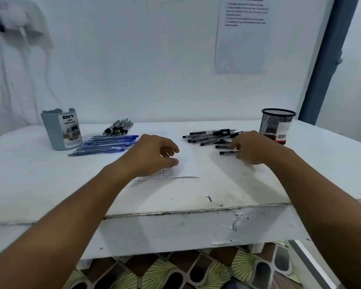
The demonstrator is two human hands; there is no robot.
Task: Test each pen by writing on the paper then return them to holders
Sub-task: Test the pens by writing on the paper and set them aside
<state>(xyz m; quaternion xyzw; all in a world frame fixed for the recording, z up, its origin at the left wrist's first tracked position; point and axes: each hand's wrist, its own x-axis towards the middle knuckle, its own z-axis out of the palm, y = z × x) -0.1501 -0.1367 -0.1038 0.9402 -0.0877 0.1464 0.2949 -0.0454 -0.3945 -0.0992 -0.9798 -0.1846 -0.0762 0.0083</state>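
A white paper (pixel 189 163) with rows of test writing lies in the middle of the table. My left hand (pixel 152 155) rests on its left part, fingers loosely curled, holding nothing. To the right, my right hand (pixel 252 148) pinches the end of a single black pen (pixel 226 152) that lies on the table just below a pile of black pens (pixel 208 137). Several blue pens (pixel 106 143) lie left of the paper, and a smaller bunch of black-grip pens (pixel 118 128) sits behind them. A grey plastic holder (pixel 59 130) stands at the far left, a black mesh holder (pixel 277 124) at the far right.
The white table (pixel 50 184) has a chipped front edge (pixel 175 213) close to me. A white wall rises right behind the table, with a printed sheet (pixel 242 36) taped on it. Patterned floor tiles (pixel 175 272) show below.
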